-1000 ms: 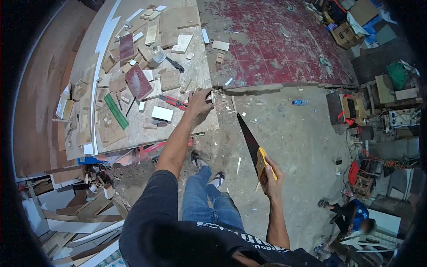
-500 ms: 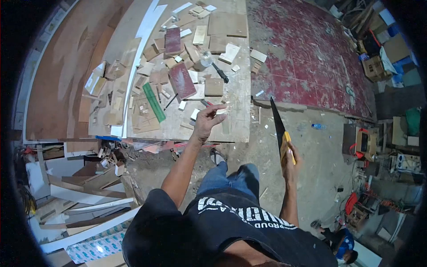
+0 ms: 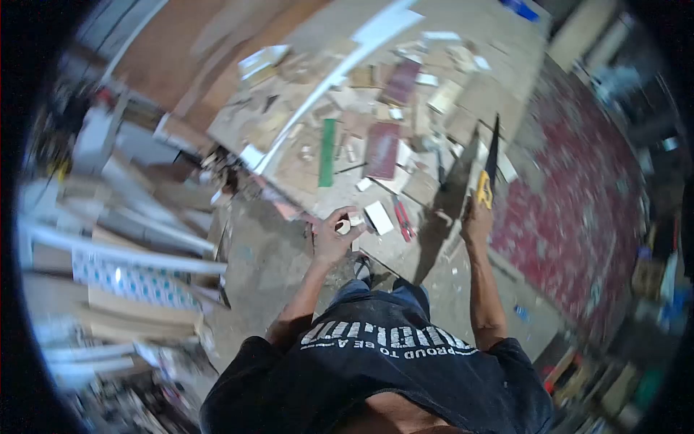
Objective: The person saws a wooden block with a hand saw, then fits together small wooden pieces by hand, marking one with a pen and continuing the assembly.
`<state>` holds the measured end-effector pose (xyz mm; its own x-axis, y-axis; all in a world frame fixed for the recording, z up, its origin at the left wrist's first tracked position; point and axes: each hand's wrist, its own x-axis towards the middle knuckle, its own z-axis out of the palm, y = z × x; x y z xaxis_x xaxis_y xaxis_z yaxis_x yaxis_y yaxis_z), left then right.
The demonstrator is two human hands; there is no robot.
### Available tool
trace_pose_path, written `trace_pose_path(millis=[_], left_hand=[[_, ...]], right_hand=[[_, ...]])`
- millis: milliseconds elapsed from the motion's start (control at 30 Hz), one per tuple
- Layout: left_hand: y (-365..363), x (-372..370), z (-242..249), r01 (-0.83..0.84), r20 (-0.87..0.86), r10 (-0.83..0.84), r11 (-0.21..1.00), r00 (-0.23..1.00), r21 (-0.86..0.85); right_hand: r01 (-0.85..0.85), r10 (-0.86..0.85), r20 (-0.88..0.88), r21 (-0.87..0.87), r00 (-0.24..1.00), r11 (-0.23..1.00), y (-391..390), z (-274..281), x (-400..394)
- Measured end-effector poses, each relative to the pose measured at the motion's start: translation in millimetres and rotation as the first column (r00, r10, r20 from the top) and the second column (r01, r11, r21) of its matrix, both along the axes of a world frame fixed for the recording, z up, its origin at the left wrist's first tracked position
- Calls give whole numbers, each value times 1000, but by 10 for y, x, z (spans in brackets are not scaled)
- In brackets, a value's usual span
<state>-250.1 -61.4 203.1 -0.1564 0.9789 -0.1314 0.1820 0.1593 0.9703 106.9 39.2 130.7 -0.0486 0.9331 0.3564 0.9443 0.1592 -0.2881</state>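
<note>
My left hand (image 3: 336, 237) is at the table's front edge, its fingers curled around a small pale wooden piece (image 3: 343, 226). Just right of it lies a white block (image 3: 379, 217), with red-handled pliers (image 3: 403, 218) beyond. My right hand (image 3: 476, 220) grips the yellow handle of a hand saw (image 3: 485, 189), whose dark blade points up and away over the table's right side. The saw and arm cast a dark shadow on the tabletop.
Wood offcuts, two dark red blocks (image 3: 382, 150) and a green strip (image 3: 327, 152) cover the table (image 3: 289, 173). Stacked boards (image 3: 144, 231) stand at the left. A red tiled floor area (image 3: 571, 210) lies right.
The view has turned, and the table appears rotated. My left hand now holds a small wooden piece. The saw in my right hand has moved over the table's right side.
</note>
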Motion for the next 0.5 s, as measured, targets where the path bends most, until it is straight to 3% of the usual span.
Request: trace_pose_path(millis=[100, 167, 233, 267, 300, 367, 500], left_hand=[[-96, 100, 381, -170, -8, 170, 985, 985, -36], [-220, 94, 208, -269, -82, 262, 959, 962, -90], [-272, 215, 270, -424, 381, 481, 876, 790, -229], [-285, 289, 384, -432, 512, 512, 858, 690, -277], [-322, 292, 342, -445, 506, 523, 852, 686, -276], [-402, 284, 247, -308, 726, 512, 858, 460, -410], [-295, 275, 241, -289, 765, 560, 826, 317, -484]], right_hand=[[-133, 133, 9, -18, 991, 991, 611, -95, 41], [-124, 137, 187, -79, 973, 989, 911, -295, 33], [-154, 185, 177, -178, 967, 972, 1127, -422, 22], [-159, 200, 230, -184, 953, 970, 1197, -504, 18], [-159, 210, 282, -192, 936, 968, 1253, -588, 14], [-200, 248, 249, -202, 936, 959, 1297, -676, -11], [-236, 317, 193, -353, 929, 905, 1286, -617, -13]])
